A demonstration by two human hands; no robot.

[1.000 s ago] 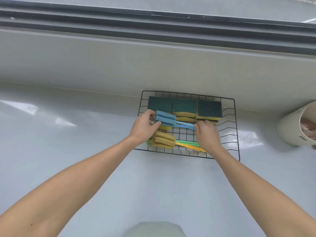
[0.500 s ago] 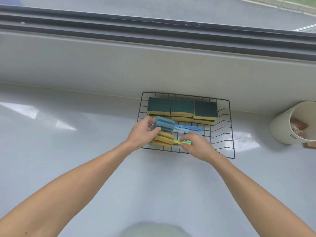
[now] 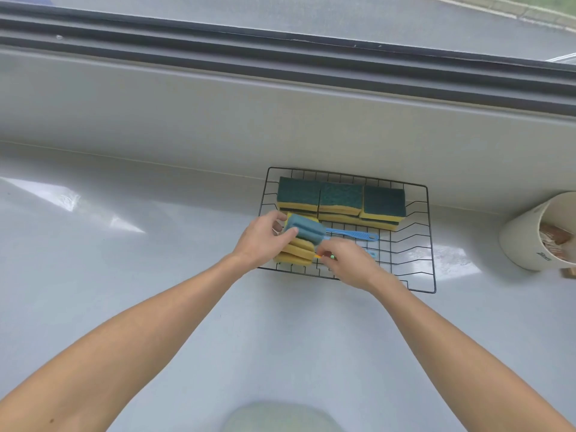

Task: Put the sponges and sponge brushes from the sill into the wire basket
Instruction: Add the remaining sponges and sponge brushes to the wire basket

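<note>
A black wire basket (image 3: 430,238) stands on the pale counter against the sill wall. Along its far side lie green-and-yellow sponges (image 3: 341,199) stacked in three piles. At its front left, my left hand (image 3: 265,240) grips the foam head of a blue sponge brush (image 3: 307,230), whose blue handle (image 3: 355,234) points right. Under it lie yellow sponge brush heads (image 3: 294,252). My right hand (image 3: 349,261) pinches the orange-green handles (image 3: 324,256) of those yellow brushes near the basket's front edge.
A cream round container (image 3: 530,241) with brownish items inside stands at the right. The grey sill (image 3: 218,113) and dark window track (image 3: 280,54) run across the back. A pale rounded object (image 3: 280,417) sits at the bottom edge.
My right hand moved from the blue brush's handle down to the orange-green handles at the basket's front. The blue brush head settled lower onto the yellow ones; my left hand stayed on it.
</note>
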